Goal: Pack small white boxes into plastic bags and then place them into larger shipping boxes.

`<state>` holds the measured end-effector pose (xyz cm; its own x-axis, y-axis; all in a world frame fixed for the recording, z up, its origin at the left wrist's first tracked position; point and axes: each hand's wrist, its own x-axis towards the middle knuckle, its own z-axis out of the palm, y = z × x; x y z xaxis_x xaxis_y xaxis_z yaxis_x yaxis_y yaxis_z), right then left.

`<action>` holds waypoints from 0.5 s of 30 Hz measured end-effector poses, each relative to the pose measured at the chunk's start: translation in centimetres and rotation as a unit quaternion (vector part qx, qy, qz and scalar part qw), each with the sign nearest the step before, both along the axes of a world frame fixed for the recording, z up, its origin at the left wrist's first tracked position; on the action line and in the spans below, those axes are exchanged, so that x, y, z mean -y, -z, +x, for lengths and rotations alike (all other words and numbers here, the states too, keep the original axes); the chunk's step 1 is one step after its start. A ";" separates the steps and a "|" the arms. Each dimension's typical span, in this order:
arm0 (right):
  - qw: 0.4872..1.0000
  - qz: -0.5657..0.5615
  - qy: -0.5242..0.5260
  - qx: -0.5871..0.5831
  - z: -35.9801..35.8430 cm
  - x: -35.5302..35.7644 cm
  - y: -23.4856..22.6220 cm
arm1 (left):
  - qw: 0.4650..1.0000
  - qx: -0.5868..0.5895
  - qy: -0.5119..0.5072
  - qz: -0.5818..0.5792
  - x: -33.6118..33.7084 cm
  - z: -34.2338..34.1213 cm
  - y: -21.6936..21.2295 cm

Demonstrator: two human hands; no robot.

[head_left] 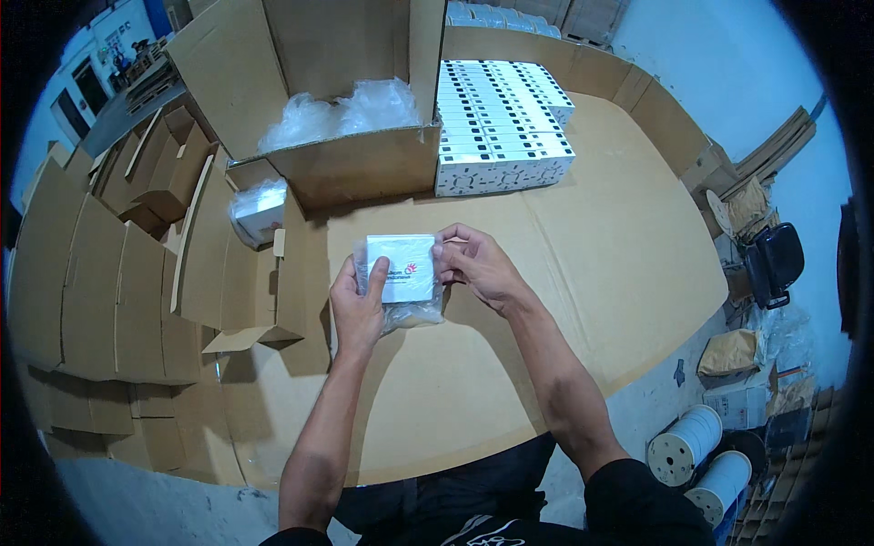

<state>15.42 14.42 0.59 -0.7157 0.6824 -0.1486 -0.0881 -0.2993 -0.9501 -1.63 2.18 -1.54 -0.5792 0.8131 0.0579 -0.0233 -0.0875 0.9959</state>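
A small white square box (401,273) with a little red mark is held above the cardboard-covered table. Clear bubble wrap (414,314) shows around it, hanging below its lower edge. My left hand (360,305) grips the box from the left, its thumb lying on the front face. On the opposite side, my right hand (478,268) has its thumb and fingers closed at the box's right edge, where the wrap shows. Left of the hands, an open narrow cardboard box (250,291) contains a wrapped white item (259,211) at its far end.
Behind my hands stands a tall open carton (364,173) filled with bubble wrap bags (341,114). Rows of white patterned boxes (505,168) are stacked beside it. Several open cardboard boxes (96,273) line the left. A cardboard rim (669,114) edges the table; cable spools (687,446) sit on the floor.
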 end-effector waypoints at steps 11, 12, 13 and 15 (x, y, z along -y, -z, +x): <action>0.994 -0.015 0.075 -0.072 -0.4 1.3 -0.1 | 0.993 -0.114 -0.005 -0.032 0.1 -0.1 -1.5; 0.994 -0.018 0.067 -0.086 -0.4 1.3 -0.3 | 0.993 -0.115 -0.007 -0.032 0.2 -0.2 -1.7; 0.994 -0.017 0.065 -0.087 -0.5 1.2 -0.2 | 0.991 -0.135 -0.017 -0.015 0.3 -0.3 -1.9; 0.991 0.043 0.062 -0.111 -0.7 1.1 -0.1 | 0.987 -0.156 -0.027 0.001 0.4 -0.5 -2.3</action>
